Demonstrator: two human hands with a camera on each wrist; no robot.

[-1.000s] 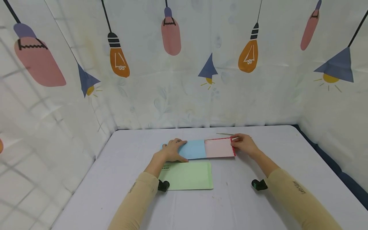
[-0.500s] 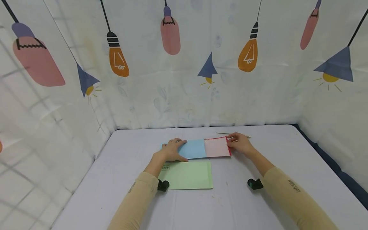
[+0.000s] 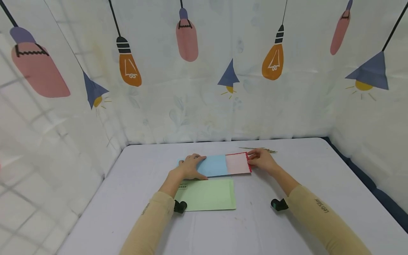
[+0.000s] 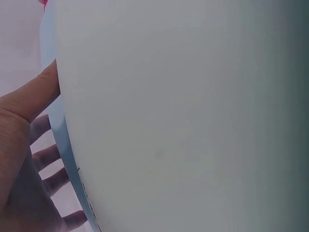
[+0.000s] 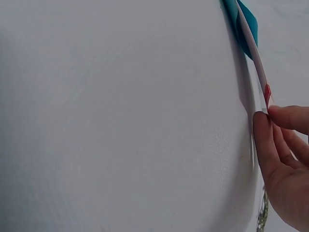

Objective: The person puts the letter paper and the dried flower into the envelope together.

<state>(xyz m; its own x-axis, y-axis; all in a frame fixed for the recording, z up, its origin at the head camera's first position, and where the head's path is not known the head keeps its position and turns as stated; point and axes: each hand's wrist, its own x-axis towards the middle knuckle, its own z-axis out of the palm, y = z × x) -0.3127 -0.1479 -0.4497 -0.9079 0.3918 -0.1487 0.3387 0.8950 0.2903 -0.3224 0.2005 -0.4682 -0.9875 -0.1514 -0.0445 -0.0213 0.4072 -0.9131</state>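
A blue envelope (image 3: 216, 165) lies on the table, with a pink card (image 3: 238, 164) edged in red partly inside its right end. Over the envelope's left part my left hand (image 3: 188, 168) rests with fingers spread and thumb by the near edge. In the left wrist view the fingertips meet the blue surface. My right hand (image 3: 262, 159) pinches the card's red right edge between thumb and fingers. The right wrist view shows the envelope's mouth (image 5: 253, 29) bulging open around the card. The card's left part is hidden in the envelope.
A pale green envelope (image 3: 207, 194) lies just in front of the blue one, partly under the left forearm. Behind the right hand lies a thin dried stem (image 3: 272, 151). The white table (image 3: 248, 230) ends at a lamp-patterned curtain (image 3: 197, 106).
My right hand has moved left with the pink card, and less of the card shows outside the blue envelope. My left hand has stayed in place on the envelope.
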